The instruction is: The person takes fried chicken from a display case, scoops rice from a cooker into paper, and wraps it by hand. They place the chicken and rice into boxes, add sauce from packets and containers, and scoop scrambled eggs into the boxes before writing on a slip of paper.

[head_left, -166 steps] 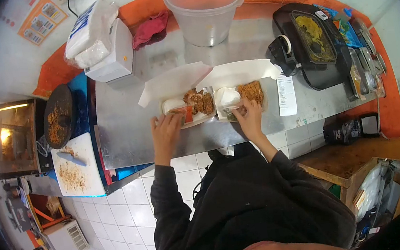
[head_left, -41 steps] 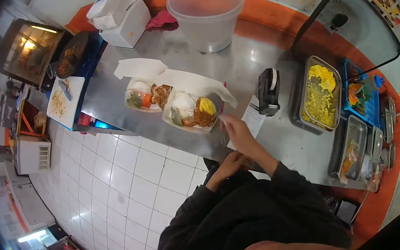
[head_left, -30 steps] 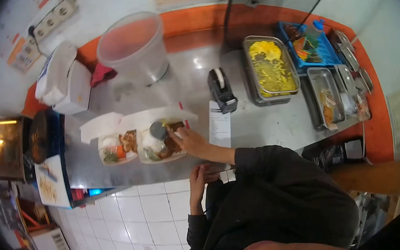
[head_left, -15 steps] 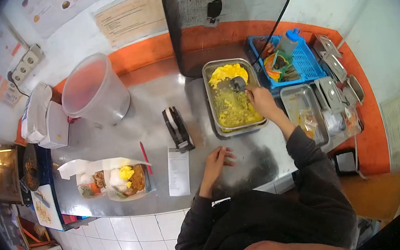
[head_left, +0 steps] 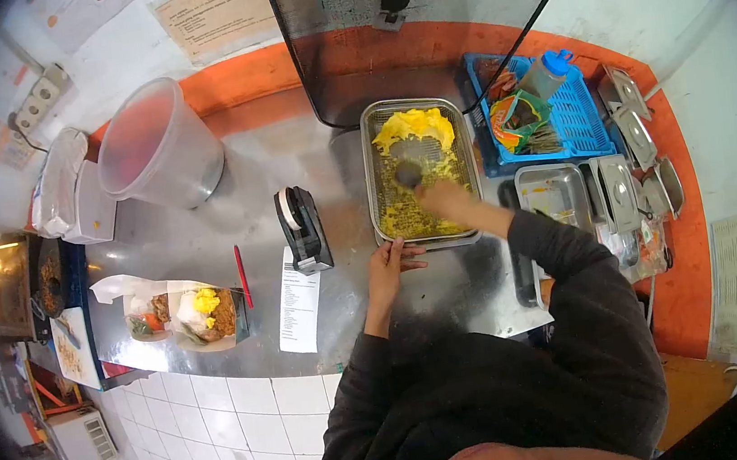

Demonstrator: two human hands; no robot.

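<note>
A metal tray [head_left: 374, 195] with a perforated insert holds yellow scrambled egg [head_left: 416, 125], heaped at the far end and scattered in crumbs nearer me. My right hand [head_left: 445, 200], slightly blurred, is closed on a dark spoon [head_left: 408, 174], whose head is over the crumbs in the middle of the tray. At the tray's near left corner is my left hand [head_left: 388, 269], its fingers stretched out right at the rim. Left of the tray stand a black tape dispenser [head_left: 303, 228] and a printed receipt [head_left: 299, 306] partly under it.
An open food box [head_left: 205, 314] with rice, egg and fried meat lies left, beside a red pen [head_left: 243, 276]. Behind are a clear bucket [head_left: 161, 149] and an upright mesh cover [head_left: 417, 15]. A blue basket [head_left: 578, 115] and a metal pan [head_left: 553, 191] stand right.
My left hand has moved up from the counter to the tray's near edge. My right hand has drawn the spoon toward me and left, away from the egg heap. The view has shifted.
</note>
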